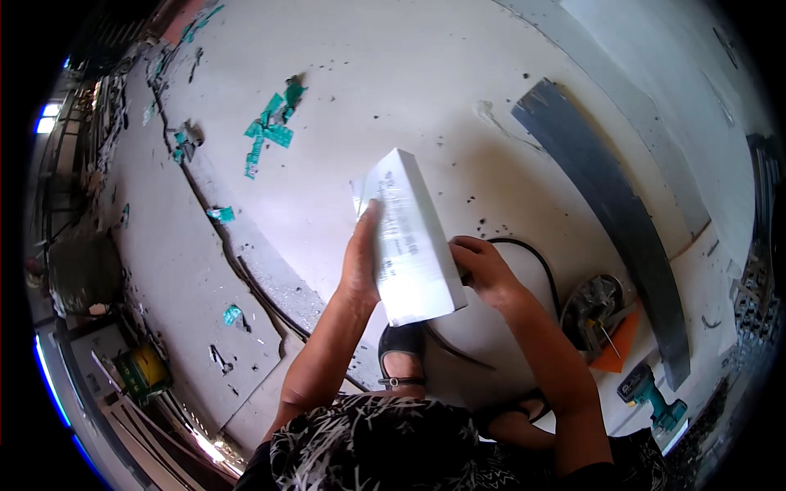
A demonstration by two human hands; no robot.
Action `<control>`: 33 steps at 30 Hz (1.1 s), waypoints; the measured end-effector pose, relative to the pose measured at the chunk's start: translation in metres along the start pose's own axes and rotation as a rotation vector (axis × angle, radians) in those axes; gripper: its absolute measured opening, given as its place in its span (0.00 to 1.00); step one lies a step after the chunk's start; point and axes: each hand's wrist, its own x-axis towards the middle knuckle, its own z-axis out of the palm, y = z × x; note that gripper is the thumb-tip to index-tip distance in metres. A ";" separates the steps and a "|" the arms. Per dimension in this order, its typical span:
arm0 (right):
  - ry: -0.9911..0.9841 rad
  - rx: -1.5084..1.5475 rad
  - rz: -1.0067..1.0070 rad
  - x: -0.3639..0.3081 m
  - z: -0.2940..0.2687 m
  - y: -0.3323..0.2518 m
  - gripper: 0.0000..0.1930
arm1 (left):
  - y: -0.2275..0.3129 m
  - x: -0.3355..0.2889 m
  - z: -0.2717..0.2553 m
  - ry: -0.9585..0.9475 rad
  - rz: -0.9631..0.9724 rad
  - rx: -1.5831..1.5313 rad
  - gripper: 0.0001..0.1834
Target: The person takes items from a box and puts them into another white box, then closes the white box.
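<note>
A long white cardboard box (pixel 401 237) with printing on its face is held up in front of me, tilted, its lower end toward my body. My left hand (pixel 360 258) grips its left side, the thumb lying along the printed face. Close against the box's right side is my right hand (pixel 485 268), its fingers curled closed. Something small and dark shows at these fingertips, too hidden to name. The far side of the box and the fingers behind it are out of sight.
A long dark grey plank (pixel 610 188) lies on the pale floor at right. Near it are a round container (pixel 594 307) of metal pieces, an orange piece (pixel 618 344) and a teal cordless drill (pixel 652 397). Green tape scraps (pixel 270 131) lie far left. A black cable (pixel 540 258) curves by my feet.
</note>
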 end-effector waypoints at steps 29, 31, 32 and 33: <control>-0.258 0.097 -0.154 -0.040 0.030 0.039 0.20 | -0.014 0.043 -0.036 0.442 0.585 0.709 0.23; -0.358 -0.024 -0.135 -0.040 0.020 0.033 0.19 | -0.014 0.023 -0.009 0.305 0.427 0.756 0.23; -0.348 -0.399 -0.219 -0.042 0.019 0.025 0.18 | -0.014 0.018 -0.005 0.276 0.369 0.861 0.23; -0.340 -0.712 -0.297 -0.046 0.023 0.019 0.19 | -0.015 0.014 -0.005 0.241 0.377 1.012 0.24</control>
